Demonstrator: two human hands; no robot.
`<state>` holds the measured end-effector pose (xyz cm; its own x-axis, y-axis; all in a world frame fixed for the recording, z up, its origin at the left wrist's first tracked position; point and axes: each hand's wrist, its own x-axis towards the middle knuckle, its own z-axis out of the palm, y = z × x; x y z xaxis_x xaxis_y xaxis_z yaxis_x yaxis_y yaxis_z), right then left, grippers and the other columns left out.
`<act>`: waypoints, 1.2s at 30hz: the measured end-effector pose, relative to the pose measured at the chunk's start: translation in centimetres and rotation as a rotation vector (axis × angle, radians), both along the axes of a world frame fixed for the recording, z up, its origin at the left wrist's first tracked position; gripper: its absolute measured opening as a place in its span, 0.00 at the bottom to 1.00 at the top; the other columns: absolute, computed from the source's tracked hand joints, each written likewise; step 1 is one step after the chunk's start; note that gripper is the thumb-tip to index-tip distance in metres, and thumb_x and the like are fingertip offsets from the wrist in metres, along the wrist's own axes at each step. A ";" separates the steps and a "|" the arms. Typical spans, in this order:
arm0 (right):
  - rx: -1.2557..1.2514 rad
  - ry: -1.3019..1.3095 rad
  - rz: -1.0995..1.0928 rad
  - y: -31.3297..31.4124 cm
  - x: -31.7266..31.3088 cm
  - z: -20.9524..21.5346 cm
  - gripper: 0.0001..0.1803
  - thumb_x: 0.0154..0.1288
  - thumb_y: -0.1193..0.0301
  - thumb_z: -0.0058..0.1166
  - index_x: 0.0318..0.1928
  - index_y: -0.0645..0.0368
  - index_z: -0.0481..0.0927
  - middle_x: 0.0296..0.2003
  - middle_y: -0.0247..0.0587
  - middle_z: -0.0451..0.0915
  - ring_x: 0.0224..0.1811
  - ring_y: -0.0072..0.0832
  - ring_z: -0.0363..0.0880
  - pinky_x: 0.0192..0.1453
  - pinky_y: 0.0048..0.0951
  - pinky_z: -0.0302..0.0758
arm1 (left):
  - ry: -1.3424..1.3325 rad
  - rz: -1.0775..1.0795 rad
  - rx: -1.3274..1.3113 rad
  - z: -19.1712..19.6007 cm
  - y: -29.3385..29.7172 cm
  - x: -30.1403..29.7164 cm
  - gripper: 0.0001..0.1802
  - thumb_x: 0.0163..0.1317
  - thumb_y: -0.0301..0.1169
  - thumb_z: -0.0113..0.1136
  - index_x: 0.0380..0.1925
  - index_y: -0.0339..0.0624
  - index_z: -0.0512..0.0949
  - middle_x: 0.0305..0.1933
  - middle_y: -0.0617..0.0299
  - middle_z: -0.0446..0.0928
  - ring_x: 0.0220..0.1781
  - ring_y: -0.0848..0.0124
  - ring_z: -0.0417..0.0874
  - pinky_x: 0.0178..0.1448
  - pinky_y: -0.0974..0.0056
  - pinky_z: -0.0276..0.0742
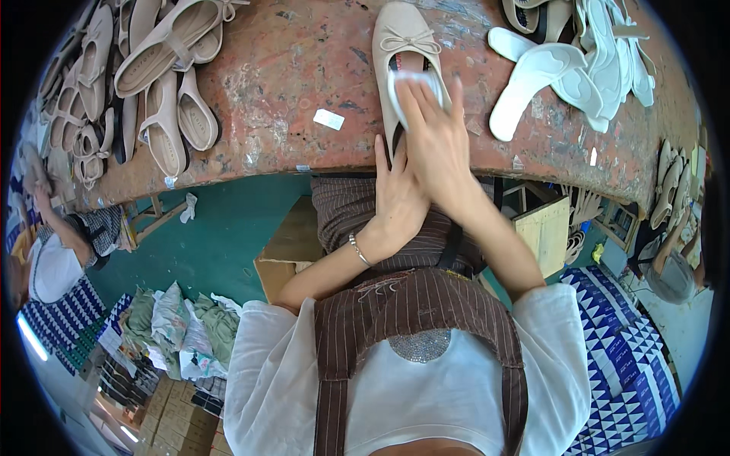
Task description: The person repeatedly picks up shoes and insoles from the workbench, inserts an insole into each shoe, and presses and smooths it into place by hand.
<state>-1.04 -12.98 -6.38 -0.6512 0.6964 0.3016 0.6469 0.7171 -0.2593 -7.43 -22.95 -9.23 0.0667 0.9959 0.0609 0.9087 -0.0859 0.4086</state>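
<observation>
A beige flat shoe (405,23) with a small bow lies on the worn table in front of me, its toe pointing away. My left hand (400,199) is at the shoe's heel, with fingers along both sides of it. My right hand (439,140) crosses over the left one and reaches into the shoe opening. Under its fingers is a white piece (394,85), blurred by motion and shaped like an insole. The right little finger sticks out to the side, and the right thumb is hidden.
Several beige strap shoes (156,68) are heaped at the left. White insoles (525,91) lie in a pile at the right, and a small white label (328,119) is left of the shoe. An open cardboard box (285,254) stands below the table edge. Another person (57,262) works at far left.
</observation>
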 end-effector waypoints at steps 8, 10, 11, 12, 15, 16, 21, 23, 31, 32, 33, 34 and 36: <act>-0.011 -0.043 0.036 1.7 -0.1 -0.8 0.25 0.56 0.78 0.51 0.55 0.75 0.74 0.52 0.58 0.80 0.62 0.46 0.76 0.78 0.49 0.54 | -0.083 0.067 0.024 -0.7 0.1 0.2 0.26 0.59 0.32 0.56 0.57 0.28 0.76 0.66 0.39 0.68 0.75 0.46 0.61 0.74 0.40 0.57; -0.052 -0.079 0.063 1.4 0.2 -0.7 0.25 0.56 0.77 0.51 0.56 0.75 0.74 0.53 0.59 0.80 0.63 0.43 0.76 0.78 0.48 0.55 | -0.065 0.063 0.028 -0.8 -0.1 0.2 0.27 0.59 0.32 0.56 0.58 0.28 0.75 0.66 0.39 0.68 0.75 0.45 0.60 0.74 0.39 0.57; 0.020 -0.093 0.036 1.9 -0.6 -0.6 0.23 0.57 0.77 0.51 0.54 0.74 0.76 0.51 0.57 0.81 0.61 0.43 0.77 0.77 0.48 0.55 | -0.053 0.045 0.032 -0.9 -0.1 0.2 0.28 0.57 0.30 0.59 0.57 0.28 0.75 0.62 0.40 0.71 0.73 0.45 0.63 0.72 0.40 0.59; 0.091 -0.106 0.009 2.7 -1.6 -0.6 0.22 0.57 0.77 0.51 0.52 0.73 0.77 0.50 0.56 0.81 0.59 0.42 0.79 0.77 0.47 0.56 | -0.040 0.026 0.036 -0.9 -0.2 0.2 0.28 0.55 0.29 0.62 0.56 0.28 0.75 0.58 0.41 0.74 0.71 0.44 0.66 0.71 0.40 0.62; -0.036 -0.155 0.020 4.8 -2.4 -0.6 0.18 0.57 0.77 0.50 0.49 0.68 0.78 0.46 0.50 0.82 0.54 0.40 0.80 0.76 0.45 0.58 | -0.111 0.053 0.086 -0.5 0.5 -0.1 0.27 0.53 0.27 0.63 0.54 0.26 0.75 0.57 0.40 0.74 0.70 0.43 0.67 0.69 0.41 0.65; -0.123 -0.140 0.061 5.0 -2.4 -0.5 0.17 0.56 0.77 0.51 0.48 0.67 0.78 0.45 0.48 0.82 0.54 0.39 0.80 0.76 0.45 0.58 | -0.097 0.062 0.128 -0.4 0.6 -0.1 0.24 0.53 0.25 0.63 0.51 0.25 0.76 0.57 0.38 0.74 0.69 0.42 0.68 0.68 0.41 0.67; -0.021 -0.181 0.153 2.3 0.6 -1.3 0.29 0.60 0.73 0.49 0.63 0.70 0.71 0.61 0.55 0.75 0.66 0.41 0.72 0.78 0.53 0.52 | -0.023 0.057 0.081 -0.5 -0.1 0.0 0.24 0.55 0.25 0.61 0.53 0.25 0.76 0.57 0.38 0.74 0.70 0.43 0.67 0.70 0.42 0.65; 0.089 -0.262 0.051 3.0 -1.4 -1.3 0.27 0.60 0.72 0.47 0.61 0.70 0.73 0.59 0.55 0.76 0.65 0.40 0.73 0.79 0.53 0.47 | -0.082 0.017 -0.091 -0.3 -0.2 0.0 0.27 0.59 0.27 0.52 0.59 0.24 0.72 0.65 0.37 0.70 0.74 0.48 0.64 0.72 0.42 0.62; 0.127 -0.189 -0.064 1.8 -0.7 -1.9 0.24 0.61 0.75 0.45 0.55 0.79 0.72 0.45 0.62 0.81 0.55 0.46 0.81 0.77 0.56 0.50 | -0.158 0.046 0.006 -0.4 0.0 -0.1 0.25 0.57 0.26 0.55 0.56 0.26 0.75 0.63 0.39 0.72 0.73 0.47 0.65 0.73 0.41 0.61; 0.188 -0.298 -0.059 0.9 -0.6 -1.9 0.26 0.61 0.75 0.45 0.58 0.81 0.70 0.45 0.64 0.80 0.56 0.47 0.81 0.76 0.56 0.51 | -0.161 0.045 0.006 -0.4 0.1 -0.1 0.25 0.57 0.26 0.55 0.56 0.26 0.75 0.63 0.39 0.72 0.73 0.47 0.65 0.73 0.41 0.61; 0.239 -0.236 -0.077 1.7 -1.3 -2.3 0.22 0.61 0.74 0.45 0.52 0.80 0.73 0.42 0.62 0.81 0.53 0.47 0.82 0.77 0.54 0.51 | -0.156 0.050 -0.014 -0.5 0.2 -0.3 0.24 0.56 0.25 0.55 0.54 0.26 0.76 0.62 0.39 0.72 0.73 0.46 0.65 0.72 0.40 0.61; 0.032 -0.277 -0.090 2.9 -2.1 -1.3 0.22 0.59 0.76 0.45 0.52 0.79 0.73 0.44 0.65 0.79 0.53 0.49 0.80 0.76 0.55 0.52 | -0.153 0.042 -0.033 -0.3 0.3 -0.3 0.23 0.56 0.25 0.55 0.52 0.26 0.76 0.62 0.39 0.72 0.72 0.45 0.66 0.72 0.40 0.61; -0.339 -0.408 -0.098 6.2 -3.3 0.6 0.19 0.56 0.78 0.46 0.48 0.75 0.73 0.44 0.68 0.77 0.51 0.53 0.78 0.75 0.55 0.54 | -0.161 0.020 -0.004 -0.3 0.8 -0.2 0.22 0.56 0.24 0.55 0.52 0.27 0.76 0.60 0.39 0.73 0.71 0.44 0.66 0.71 0.39 0.61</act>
